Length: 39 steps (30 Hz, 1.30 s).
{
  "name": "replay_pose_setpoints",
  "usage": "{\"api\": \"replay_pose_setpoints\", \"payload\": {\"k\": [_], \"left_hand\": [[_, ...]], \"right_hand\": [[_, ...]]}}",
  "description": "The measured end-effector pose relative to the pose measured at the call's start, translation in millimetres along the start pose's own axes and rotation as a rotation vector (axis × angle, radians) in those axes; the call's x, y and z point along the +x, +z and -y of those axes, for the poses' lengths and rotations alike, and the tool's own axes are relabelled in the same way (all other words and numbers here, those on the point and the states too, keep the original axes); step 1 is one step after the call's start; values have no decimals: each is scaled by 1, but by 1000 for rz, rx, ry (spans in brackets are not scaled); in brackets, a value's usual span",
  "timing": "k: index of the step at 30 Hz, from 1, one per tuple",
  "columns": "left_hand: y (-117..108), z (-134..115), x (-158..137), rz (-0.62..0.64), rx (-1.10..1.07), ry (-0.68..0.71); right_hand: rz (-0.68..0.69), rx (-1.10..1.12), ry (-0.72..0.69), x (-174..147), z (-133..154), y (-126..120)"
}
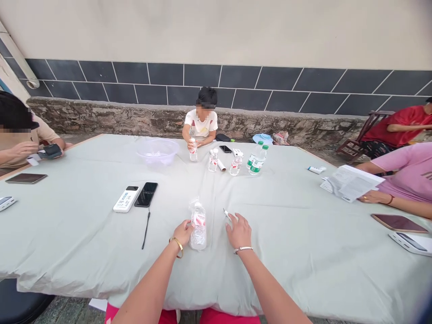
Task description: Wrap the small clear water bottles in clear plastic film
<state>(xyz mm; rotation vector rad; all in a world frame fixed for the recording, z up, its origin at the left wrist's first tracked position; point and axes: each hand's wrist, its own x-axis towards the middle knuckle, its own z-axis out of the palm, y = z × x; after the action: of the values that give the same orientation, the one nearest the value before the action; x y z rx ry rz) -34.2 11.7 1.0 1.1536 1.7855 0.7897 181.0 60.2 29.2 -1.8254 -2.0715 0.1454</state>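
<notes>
Just left of centre at the near side of the table is a clear plastic bottle [198,229] with a red-and-white label, loosely covered in clear plastic film. My left hand [183,231] grips its left side, the fingers partly hidden against it. To the right, my right hand [239,230] rests low over the cloth with its fingers bent over a slim white pen [227,215]. The pen's dark tip points away from me; its back end is hidden under the fingers. A gap of bare cloth lies between the bottle and my right hand.
A black phone [146,194] and a white power bank [126,199] lie left. Farther back stand a translucent basin [158,152], small bottles [213,161] and green-capped bottles [258,161]. A person opposite holds a bottle [193,150]; another at right holds papers [353,182].
</notes>
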Motion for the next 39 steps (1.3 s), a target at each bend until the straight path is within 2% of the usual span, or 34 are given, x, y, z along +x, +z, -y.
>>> {"api": "replay_pose_setpoints", "payload": {"k": [2, 4, 6, 8, 11, 14, 18, 20, 22, 23, 25, 27, 29, 34, 39], "left_hand": [[2, -1, 1, -1, 37, 3], [3, -2, 1, -5, 75, 7], [2, -2, 2, -8, 101, 10], [1, -2, 2, -4, 111, 14], [1, -2, 2, 10, 107, 11], [1, -3, 2, 11, 105, -4], [4, -5, -3, 18, 109, -24], [7, -7, -9, 28, 110, -24], [10, -9, -16, 20, 112, -21], [12, -9, -19, 10, 113, -20], [14, -11, -23, -10, 101, -22], [14, -11, -24, -13, 77, -27], [12, -11, -23, -4, 54, -30], [9, -8, -18, 27, 14, -36], [9, -5, -13, 41, -20, -40]], "right_hand": [[41, 163, -74, -7, 32, 2], [153, 276, -58, -9, 58, 6], [231, 327, -2, -8, 69, 8], [238, 343, 47, -8, 61, 10], [232, 334, 88, -10, 34, 12], [291, 271, 94, -16, 15, 14], [331, 252, 91, -18, 15, 10], [265, 289, 97, -20, 19, 2], [168, 326, 32, -23, 23, -9], [152, 350, -46, -26, 25, -14], [240, 411, -240, -32, 29, -21], [382, 451, -361, -38, 30, -22], [450, 444, -359, -42, 28, -18], [512, 407, -299, -41, 21, -12], [430, 307, -360, -38, 18, -21]]}}
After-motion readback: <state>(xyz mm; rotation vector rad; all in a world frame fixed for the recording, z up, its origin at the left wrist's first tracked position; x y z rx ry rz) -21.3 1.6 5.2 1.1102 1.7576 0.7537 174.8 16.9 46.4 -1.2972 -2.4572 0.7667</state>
